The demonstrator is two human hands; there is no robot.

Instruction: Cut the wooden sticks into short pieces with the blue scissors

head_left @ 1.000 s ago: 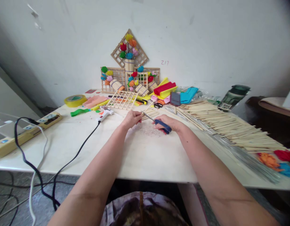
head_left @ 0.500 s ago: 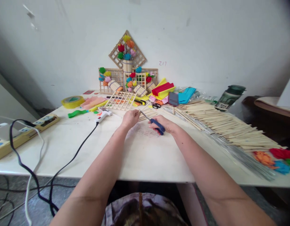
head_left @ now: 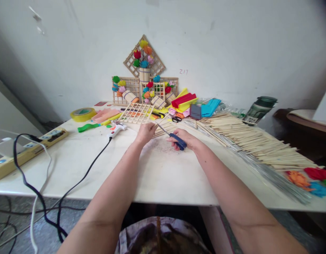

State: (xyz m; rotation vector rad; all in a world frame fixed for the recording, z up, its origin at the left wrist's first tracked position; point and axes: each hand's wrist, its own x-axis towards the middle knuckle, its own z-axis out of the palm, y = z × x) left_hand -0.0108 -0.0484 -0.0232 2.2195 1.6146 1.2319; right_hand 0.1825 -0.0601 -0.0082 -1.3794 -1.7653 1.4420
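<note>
My right hand [head_left: 188, 139] is wrapped round the dark blue handles of a pair of scissors [head_left: 178, 140]. Their blades point up and left, with the tips at the fingers of my left hand [head_left: 147, 132]. That hand is closed in a pinch; what it holds is too small and too covered to make out. Just behind the blades, several thin wooden sticks [head_left: 165, 129] lie on the white table [head_left: 168, 176]. Fine crumbs [head_left: 163, 145] are scattered under the scissors.
A white glue gun [head_left: 117, 130] with a black cord lies left, near yellow tape [head_left: 83, 114] and a power strip [head_left: 33, 151]. Stick lattices with paper flowers [head_left: 144, 63] stand at the wall. Rows of sticks [head_left: 253, 141], wires [head_left: 268, 176] and a bottle [head_left: 260, 109] are right.
The scissors' handles have come closer together in my right hand. My left hand has hardly moved. The whole view has shifted very slightly.
</note>
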